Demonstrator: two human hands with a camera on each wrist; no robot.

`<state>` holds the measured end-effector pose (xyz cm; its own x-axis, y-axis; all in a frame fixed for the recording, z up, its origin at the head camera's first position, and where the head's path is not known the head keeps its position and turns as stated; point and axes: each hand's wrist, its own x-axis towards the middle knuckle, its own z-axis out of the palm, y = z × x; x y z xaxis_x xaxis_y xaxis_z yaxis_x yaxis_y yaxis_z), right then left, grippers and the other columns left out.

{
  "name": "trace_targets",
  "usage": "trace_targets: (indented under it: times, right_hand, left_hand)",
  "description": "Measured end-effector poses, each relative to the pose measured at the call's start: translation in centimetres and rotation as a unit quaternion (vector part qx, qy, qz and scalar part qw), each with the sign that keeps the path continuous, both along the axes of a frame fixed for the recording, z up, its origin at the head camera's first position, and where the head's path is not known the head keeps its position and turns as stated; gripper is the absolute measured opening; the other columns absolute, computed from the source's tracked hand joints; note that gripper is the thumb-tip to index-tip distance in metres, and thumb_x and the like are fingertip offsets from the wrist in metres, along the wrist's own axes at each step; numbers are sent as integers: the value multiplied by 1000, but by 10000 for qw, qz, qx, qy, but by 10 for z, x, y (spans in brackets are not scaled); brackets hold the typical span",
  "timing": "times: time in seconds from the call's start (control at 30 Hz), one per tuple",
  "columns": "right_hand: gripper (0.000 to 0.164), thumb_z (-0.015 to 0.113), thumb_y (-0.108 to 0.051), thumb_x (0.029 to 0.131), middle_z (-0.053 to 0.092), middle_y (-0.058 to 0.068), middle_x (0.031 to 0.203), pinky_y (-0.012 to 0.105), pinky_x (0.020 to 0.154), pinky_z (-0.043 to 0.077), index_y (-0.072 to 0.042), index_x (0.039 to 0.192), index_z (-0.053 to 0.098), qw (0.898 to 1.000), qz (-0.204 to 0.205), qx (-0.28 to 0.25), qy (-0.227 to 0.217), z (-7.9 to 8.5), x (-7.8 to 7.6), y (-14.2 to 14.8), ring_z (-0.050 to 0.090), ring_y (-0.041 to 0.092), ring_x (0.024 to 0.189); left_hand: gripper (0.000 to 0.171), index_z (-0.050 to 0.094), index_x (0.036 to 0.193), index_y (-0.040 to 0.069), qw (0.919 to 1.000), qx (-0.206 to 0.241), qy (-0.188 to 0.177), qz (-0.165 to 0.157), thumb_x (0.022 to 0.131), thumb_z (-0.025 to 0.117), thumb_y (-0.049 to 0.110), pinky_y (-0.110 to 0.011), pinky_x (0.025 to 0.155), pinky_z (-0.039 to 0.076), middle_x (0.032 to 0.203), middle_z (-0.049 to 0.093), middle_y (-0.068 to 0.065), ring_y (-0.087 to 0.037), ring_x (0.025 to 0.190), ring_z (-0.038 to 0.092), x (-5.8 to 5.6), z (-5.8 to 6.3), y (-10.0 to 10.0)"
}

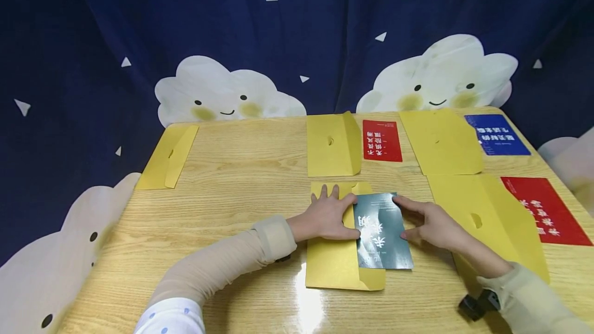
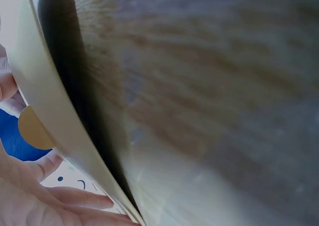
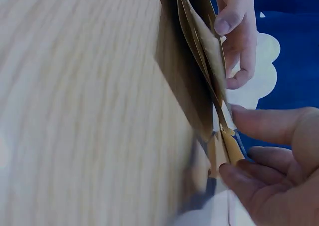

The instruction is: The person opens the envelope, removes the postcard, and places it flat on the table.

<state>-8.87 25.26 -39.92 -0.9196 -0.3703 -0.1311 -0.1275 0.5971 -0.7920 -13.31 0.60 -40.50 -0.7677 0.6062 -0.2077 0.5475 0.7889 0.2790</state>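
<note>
A dark green card [image 1: 382, 236] with white characters lies over the right part of a yellow envelope [image 1: 327, 269] in the head view. My left hand [image 1: 327, 218] rests spread on the envelope, its index finger and thumb touching the card's left edge. On the opposite side, my right hand [image 1: 431, 223] holds the card's right edge between thumb and fingers. The right wrist view shows the right hand [image 3: 284, 161] pinching close to the envelope's edge [image 3: 214, 51]. Straight fingers of the left hand [image 2: 40, 196] lie along the envelope [image 2: 55, 96] in the left wrist view.
Behind are another yellow envelope [image 1: 327, 156] and a red card [image 1: 382, 140]. To the right lie two yellow envelopes [image 1: 441, 143], a blue card [image 1: 498, 135] and a second red card [image 1: 552, 215]. One folded envelope [image 1: 160, 166] is at the far left of the wooden table [image 1: 223, 195].
</note>
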Motion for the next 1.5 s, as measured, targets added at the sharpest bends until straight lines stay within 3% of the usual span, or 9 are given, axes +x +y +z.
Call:
trace_targets:
  times: [0.17,0.3,0.47,0.73,0.93,1.17,1.5]
  right_hand:
    - [64,67,4,77,43,33,128,27,76,50,13,132,36,9906,-631,-1089,-538,-3,-2,-3,57,30,105]
    - [54,65,5,78,57,30,109,24,68,52,15,127,43,9846,-998,-1325,-560,-5,-3,-4,63,11,85]
    - [43,61,8,79,62,21,94,26,62,52,19,118,48,9813,-1059,-1514,-531,-7,-2,-2,62,6,74]
    - [44,62,4,79,62,11,89,25,64,51,18,119,48,9797,-1257,-1439,-599,-1,0,5,61,6,73]
    - [44,63,-2,83,63,9,98,23,65,51,15,121,48,9831,-1328,-1174,-452,4,4,17,60,6,75]
    - [43,62,-6,85,61,-16,97,23,67,51,15,121,49,9845,-1266,-1199,-198,8,7,35,62,7,77]
    - [33,63,-8,86,58,-23,96,16,69,49,-5,119,61,9792,-1481,-1364,-272,12,5,60,61,5,78]
  left_hand:
    - [65,39,128,30,10000,-28,7,19,74,58,59,-64,90,30,139,32,-24,-49,126,26,0,1,1]
    - [65,39,128,30,10000,-45,2,24,73,58,59,-64,90,30,140,32,-25,-49,126,26,0,2,1]
    - [66,39,128,29,10000,-31,-8,36,73,59,60,-65,90,29,140,32,-25,-50,126,26,0,1,2]
    - [66,40,127,30,10000,-43,73,21,71,60,59,-64,89,31,137,35,-24,-50,125,28,-1,0,3]
    - [68,40,128,28,9998,-128,140,-23,72,60,60,-63,89,32,136,36,-23,-50,124,28,0,-2,3]
    - [68,40,128,27,9996,-250,162,-2,72,59,60,-64,88,31,137,35,-24,-50,125,27,1,-2,6]
    - [73,38,132,27,9978,-644,134,59,73,57,64,-65,89,30,141,28,-26,-51,127,22,-2,-4,6]
